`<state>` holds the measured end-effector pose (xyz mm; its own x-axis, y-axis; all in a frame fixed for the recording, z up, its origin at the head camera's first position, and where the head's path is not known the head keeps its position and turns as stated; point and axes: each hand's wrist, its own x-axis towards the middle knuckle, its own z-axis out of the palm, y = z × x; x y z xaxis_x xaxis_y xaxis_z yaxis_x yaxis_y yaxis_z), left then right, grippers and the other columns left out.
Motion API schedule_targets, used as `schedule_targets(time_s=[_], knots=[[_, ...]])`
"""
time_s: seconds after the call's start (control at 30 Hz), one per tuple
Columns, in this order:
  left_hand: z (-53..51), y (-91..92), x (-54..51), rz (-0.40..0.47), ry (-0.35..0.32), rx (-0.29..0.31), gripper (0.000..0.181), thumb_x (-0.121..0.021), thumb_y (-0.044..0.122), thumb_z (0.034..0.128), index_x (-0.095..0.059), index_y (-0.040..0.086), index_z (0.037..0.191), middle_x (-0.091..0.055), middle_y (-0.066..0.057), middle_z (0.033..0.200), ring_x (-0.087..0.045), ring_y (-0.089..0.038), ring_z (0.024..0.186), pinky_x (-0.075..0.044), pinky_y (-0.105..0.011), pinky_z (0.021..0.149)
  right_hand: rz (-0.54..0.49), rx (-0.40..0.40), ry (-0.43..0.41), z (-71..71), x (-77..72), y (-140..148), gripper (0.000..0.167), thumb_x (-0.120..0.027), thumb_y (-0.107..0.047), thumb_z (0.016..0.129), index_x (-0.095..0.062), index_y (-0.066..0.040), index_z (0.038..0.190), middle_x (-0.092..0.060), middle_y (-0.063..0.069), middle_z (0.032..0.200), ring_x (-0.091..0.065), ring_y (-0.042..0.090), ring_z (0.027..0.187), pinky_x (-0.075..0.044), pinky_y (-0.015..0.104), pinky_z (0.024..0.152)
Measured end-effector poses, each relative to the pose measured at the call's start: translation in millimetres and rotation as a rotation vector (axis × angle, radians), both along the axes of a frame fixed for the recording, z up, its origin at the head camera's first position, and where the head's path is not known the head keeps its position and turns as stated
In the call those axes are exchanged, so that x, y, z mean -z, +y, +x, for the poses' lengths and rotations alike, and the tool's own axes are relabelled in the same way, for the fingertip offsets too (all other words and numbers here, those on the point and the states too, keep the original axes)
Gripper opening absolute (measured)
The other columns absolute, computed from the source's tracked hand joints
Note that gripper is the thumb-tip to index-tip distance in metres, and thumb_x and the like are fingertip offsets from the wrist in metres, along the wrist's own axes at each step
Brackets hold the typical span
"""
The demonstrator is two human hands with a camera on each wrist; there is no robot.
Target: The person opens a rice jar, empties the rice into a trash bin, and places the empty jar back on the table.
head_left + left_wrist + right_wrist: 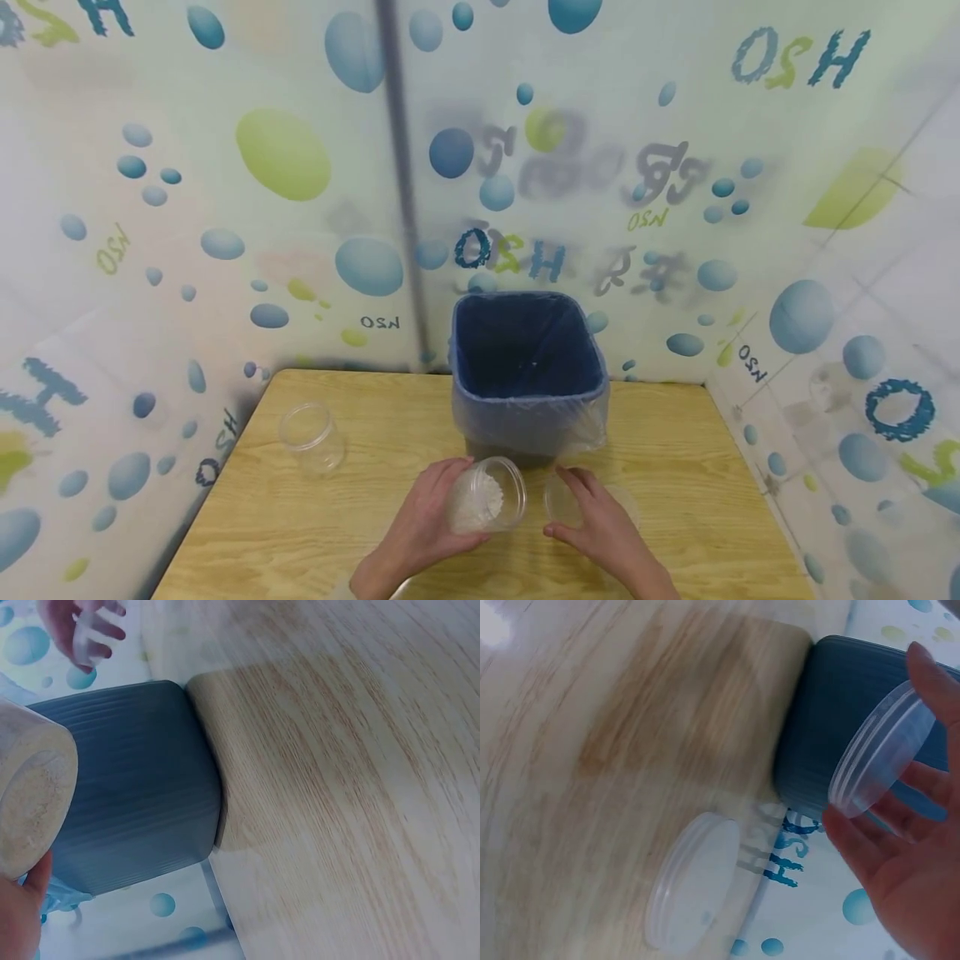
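Note:
My left hand (420, 521) grips a clear plastic jar (462, 510), its uncovered mouth tilted to the right. White, rice-like grains (491, 497) lie inside it. In the left wrist view the jar's base (34, 799) faces the camera, with a finger along its side. To the right, my right hand (602, 527) holds a clear round lid (881, 754) by its edge between thumb and fingers, apart from the jar. A second clear lid (694, 889) lies on the table below that hand.
A blue bin (528, 398) lined with a clear bag stands just beyond both hands, against the patterned wall (300, 75). Another clear jar (311, 442), uncovered, stands on the wooden table (375, 417) at the left.

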<state>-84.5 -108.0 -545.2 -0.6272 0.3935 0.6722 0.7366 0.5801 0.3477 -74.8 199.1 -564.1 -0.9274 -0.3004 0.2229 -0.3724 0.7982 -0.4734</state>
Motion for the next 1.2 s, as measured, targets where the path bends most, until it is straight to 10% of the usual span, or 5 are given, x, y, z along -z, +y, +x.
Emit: schedule_targets(time_s=[1.2], knots=[[6.2, -3.3, 1.7, -0.019, -0.077, -0.03, 0.1, -0.097, 0.046, 0.0552, -0.057, 0.009, 0.139, -0.062, -0.005, 0.127, -0.06, -0.02, 0.113, -0.054, -0.04, 0.091, 0.157, -0.121, -0.015, -4.6, 33.5, -2.8, 0.088, -0.095, -0.032, 0.064, -0.059, -0.001, 0.138, -0.06, 0.019, 0.132, -0.061, 0.039, 0.118, -0.052, 0.051, 0.096]])
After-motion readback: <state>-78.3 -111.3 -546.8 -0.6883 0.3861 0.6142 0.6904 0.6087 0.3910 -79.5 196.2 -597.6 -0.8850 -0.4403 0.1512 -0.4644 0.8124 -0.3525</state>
